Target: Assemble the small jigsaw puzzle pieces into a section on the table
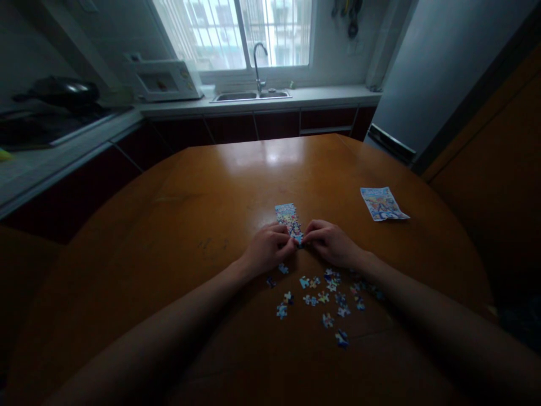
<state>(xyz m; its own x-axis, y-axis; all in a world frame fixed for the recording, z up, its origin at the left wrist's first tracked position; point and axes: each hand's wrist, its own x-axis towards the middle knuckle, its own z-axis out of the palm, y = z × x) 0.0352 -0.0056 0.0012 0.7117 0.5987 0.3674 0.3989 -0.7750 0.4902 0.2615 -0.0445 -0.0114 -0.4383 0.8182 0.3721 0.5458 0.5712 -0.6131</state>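
A partly joined jigsaw puzzle (287,215) lies on the wooden table, its near end between my hands. My left hand (270,247) rests against its left side, fingers curled, thumb and fingertips at the lower edge. From the right, my right hand (329,241) pinches at a light blue puzzle piece (298,239) at the near corner. The fingers hide part of that corner, so whether the piece is fitted in cannot be told. Loose puzzle pieces (323,297) are scattered nearer to me, some partly under my right forearm.
A creased picture sheet (384,203) lies on the right of the round-edged table (203,186). Beyond the table are a counter with a sink (236,97), a tap (258,67) and a microwave (163,80). A pan (63,91) sits on the stove at left; a fridge (439,62) stands at right.
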